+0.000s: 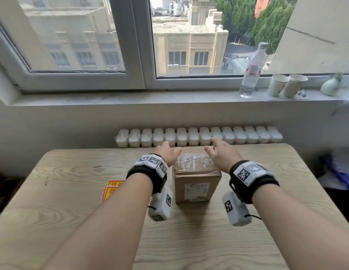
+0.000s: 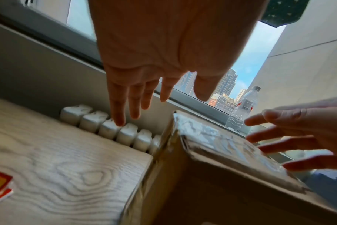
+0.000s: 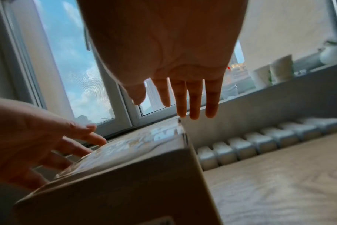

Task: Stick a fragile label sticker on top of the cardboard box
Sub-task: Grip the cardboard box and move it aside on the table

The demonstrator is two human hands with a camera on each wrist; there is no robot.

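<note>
A brown cardboard box (image 1: 197, 182) stands on the wooden table (image 1: 72, 191), its top sealed with shiny clear tape and a white shipping label on its near side. My left hand (image 1: 168, 152) hovers open at the box's far left corner, fingers spread, holding nothing. My right hand (image 1: 218, 152) hovers open over the far right corner, also empty. Both wrist views show straight fingers above the box (image 2: 212, 152) (image 3: 135, 159), not touching it. A small stack of red-and-yellow fragile stickers (image 1: 111, 190) lies on the table left of the box, partly hidden by my left forearm.
A white radiator (image 1: 199, 137) runs behind the table's far edge. On the windowsill stand a plastic water bottle (image 1: 251, 71), two paper cups (image 1: 286, 84) and a small pale vase (image 1: 330, 86). Blue items sit off the table's right side.
</note>
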